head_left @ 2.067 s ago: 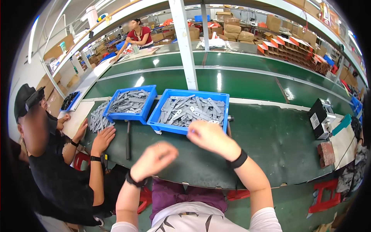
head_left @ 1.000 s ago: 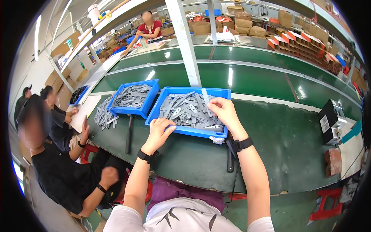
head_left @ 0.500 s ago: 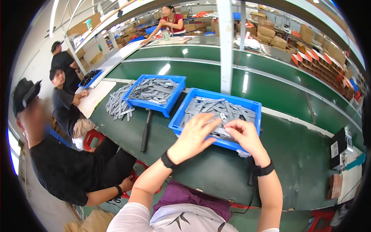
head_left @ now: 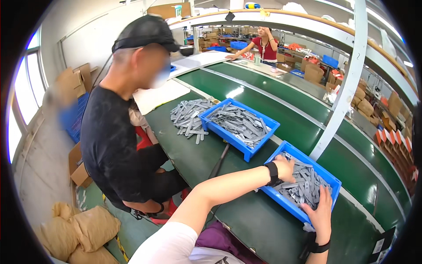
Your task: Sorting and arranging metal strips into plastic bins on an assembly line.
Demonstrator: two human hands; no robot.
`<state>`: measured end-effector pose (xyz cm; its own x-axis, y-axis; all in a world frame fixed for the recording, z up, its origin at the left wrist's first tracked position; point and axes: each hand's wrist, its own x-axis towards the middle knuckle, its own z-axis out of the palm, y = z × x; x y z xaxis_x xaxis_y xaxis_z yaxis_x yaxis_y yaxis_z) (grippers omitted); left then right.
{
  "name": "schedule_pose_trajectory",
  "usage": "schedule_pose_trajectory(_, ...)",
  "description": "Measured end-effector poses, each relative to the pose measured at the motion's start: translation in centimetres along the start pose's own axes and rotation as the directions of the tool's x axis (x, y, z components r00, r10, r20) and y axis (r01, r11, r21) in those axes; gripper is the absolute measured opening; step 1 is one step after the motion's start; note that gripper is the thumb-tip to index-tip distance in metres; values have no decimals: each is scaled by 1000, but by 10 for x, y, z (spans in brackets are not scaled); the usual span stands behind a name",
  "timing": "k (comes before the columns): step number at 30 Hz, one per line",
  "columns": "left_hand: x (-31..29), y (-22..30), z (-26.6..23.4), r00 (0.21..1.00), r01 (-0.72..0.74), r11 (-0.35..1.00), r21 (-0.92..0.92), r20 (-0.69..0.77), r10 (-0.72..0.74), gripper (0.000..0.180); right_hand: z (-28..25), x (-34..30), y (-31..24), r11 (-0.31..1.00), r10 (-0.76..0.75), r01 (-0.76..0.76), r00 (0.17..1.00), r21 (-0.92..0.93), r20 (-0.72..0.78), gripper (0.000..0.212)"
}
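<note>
A: Lower right of the frame, both hands are in the near blue tray (head_left: 269, 192). The left hand (head_left: 285, 168) is over its near-left rim, fingers curled down onto the grey metal strips (head_left: 303, 187).

B: Has its grip got hold of one?

A: Cannot tell; the fingertips are buried among the strips. It wears a black wristband (head_left: 273, 174).

B: And the other hand?

A: The right hand (head_left: 322, 214) sits at the tray's lower edge, fingers spread fairly wide and laid on the strips, thumb outside the rim. Nothing visibly lifted.

B: Where does the tray sit?

A: On the dark green worktop (head_left: 246, 220), beside a white post (head_left: 347, 83).

B: Anything else close by?

A: A second blue tray (head_left: 237, 144) of the same strips at centre frame, well apart, with a loose heap of strips (head_left: 187, 116) just left of it. A person in a black shirt and cap (head_left: 121, 132) sits at the left.
</note>
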<state>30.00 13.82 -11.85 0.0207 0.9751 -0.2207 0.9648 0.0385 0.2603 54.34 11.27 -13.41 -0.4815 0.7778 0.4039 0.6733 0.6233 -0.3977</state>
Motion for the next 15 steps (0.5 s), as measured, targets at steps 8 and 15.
schedule_pose_trajectory(8,0,21,5,965,-262,954,-148,-10,263,65,0,12,7,998,-61,62,997,-13,49,78)
schedule_pose_trajectory(15,-47,-7,-26,874,-314,938,-149,-431,224,41,1,12,9,998,-49,47,998,37,43,57)
